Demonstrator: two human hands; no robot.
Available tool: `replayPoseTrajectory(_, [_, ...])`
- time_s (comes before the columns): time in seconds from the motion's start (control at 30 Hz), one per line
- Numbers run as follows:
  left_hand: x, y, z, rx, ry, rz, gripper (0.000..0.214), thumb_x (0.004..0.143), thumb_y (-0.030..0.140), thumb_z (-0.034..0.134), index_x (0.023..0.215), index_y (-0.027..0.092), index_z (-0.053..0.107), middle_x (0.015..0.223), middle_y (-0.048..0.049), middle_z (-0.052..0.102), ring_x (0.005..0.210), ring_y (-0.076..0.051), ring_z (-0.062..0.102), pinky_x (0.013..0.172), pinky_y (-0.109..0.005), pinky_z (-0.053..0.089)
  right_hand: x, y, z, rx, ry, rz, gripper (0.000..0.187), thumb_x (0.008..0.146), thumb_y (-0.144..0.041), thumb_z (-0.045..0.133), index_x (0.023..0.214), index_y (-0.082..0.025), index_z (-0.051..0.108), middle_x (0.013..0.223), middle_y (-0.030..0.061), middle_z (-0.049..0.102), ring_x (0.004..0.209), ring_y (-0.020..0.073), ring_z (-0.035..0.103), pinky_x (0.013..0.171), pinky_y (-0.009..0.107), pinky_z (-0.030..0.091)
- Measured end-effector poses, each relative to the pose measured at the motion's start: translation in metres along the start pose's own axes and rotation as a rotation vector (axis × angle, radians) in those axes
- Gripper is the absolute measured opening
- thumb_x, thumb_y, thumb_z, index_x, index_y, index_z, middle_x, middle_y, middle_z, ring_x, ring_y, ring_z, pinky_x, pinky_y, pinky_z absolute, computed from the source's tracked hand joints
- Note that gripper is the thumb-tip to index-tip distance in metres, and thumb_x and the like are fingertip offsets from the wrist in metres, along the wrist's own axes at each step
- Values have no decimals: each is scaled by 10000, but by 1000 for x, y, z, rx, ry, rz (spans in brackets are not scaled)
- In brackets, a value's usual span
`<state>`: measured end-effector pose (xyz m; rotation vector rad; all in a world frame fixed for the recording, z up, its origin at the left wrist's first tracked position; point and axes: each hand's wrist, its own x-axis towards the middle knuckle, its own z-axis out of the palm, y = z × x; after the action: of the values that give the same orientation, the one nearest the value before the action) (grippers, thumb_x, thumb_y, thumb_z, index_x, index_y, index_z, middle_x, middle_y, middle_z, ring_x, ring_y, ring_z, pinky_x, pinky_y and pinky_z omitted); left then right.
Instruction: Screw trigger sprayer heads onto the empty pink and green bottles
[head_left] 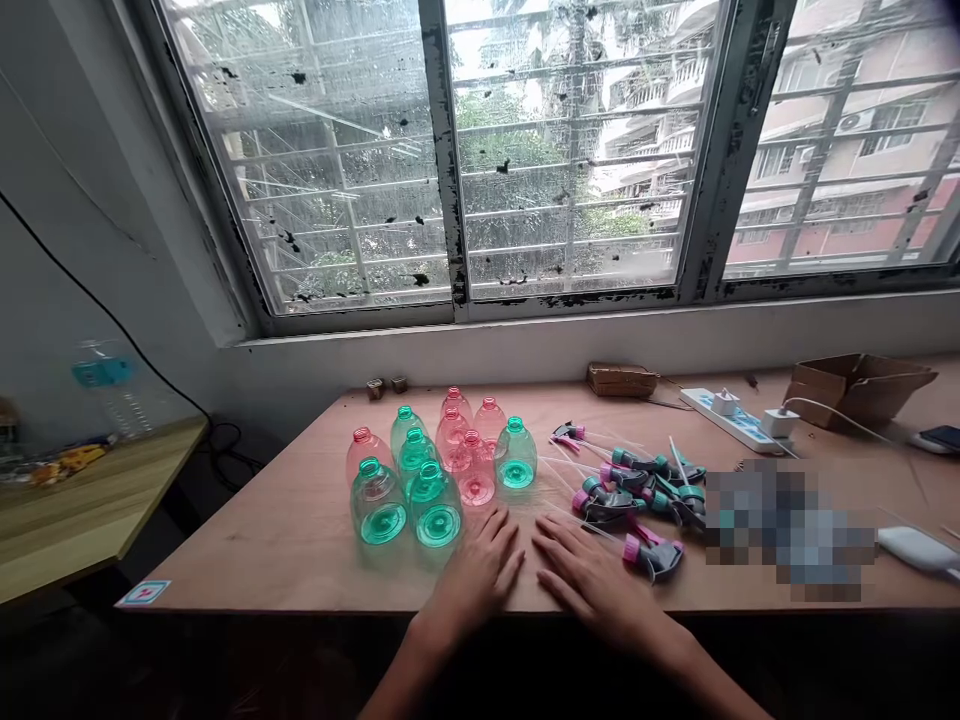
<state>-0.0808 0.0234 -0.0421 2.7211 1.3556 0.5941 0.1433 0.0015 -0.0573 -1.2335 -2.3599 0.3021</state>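
Observation:
My left hand point(484, 560) lies flat on the wooden table point(300, 560) near its front edge, fingers stretched out, holding nothing. Just beyond its fingertips stand several clear green bottles point(436, 508) and clear pink bottles point(475, 470), upright and without caps. Palm down to the right, my right hand point(581, 570) also rests open on the tabletop with nothing in it. Close to its right side is a spray trigger head point(654, 556) with a pink collar. Behind that one lies a loose pile of grey spray heads point(630, 480) with green or pink collars and thin tubes.
A white power strip point(735, 420) with plugs sits at the back right, near an open cardboard box point(859, 390). A small brown box point(621, 380) is against the wall. At the right lies a white device point(919, 548); beside it, an area is blurred out.

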Motion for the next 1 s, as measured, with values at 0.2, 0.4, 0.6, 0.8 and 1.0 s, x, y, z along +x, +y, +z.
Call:
replayPoseTrajectory(0.2, [0, 0, 0, 5, 4, 0, 367, 1023, 251, 550, 1372, 172, 629, 1517, -163, 604, 1438, -308, 543, 1172, -497, 475, 0, 1, 1, 1, 8, -5, 503, 1063, -430, 498, 1486, -178, 595, 1601, 150, 517, 1488, 350, 459, 1219, 555, 391])
replayPoseTrajectory(0.4, [0, 1, 0, 15, 10, 8, 366, 1022, 255, 556, 1369, 167, 631, 1509, -161, 612, 1427, -305, 555, 1166, -487, 484, 0, 0, 0, -5, 13, -17, 507, 1061, -422, 505, 1468, -138, 609, 1588, 170, 528, 1477, 363, 472, 1207, 568, 404])
replayPoseTrajectory(0.6, [-1, -1, 0, 10, 87, 55, 343, 998, 228, 591, 1332, 172, 644, 1462, -161, 649, 1380, -316, 601, 1127, -489, 524, -1, 3, 2, -7, 64, -48, 497, 1051, -427, 537, 1445, -141, 632, 1555, 164, 571, 1445, 372, 516, 1180, 562, 448])
replayPoseTrajectory(0.8, [-9, 6, -5, -5, 433, 72, 534, 990, 133, 569, 1492, 282, 464, 1678, -105, 355, 1577, -319, 299, 1234, -516, 379, -10, 3, 2, 9, 275, -117, 373, 1093, -302, 420, 1303, -207, 714, 1446, 101, 692, 1340, 249, 640, 1131, 405, 524])
replayPoseTrajectory(1.0, [-7, -2, 0, -21, 871, -201, 821, 987, 174, 601, 1625, 228, 89, 1702, -223, 120, 1607, -404, 78, 1237, -685, 190, -26, 41, -20, -68, 613, 29, 284, 1080, -302, 476, 1257, -207, 677, 1263, 129, 781, 1226, 344, 685, 1174, 638, 348])
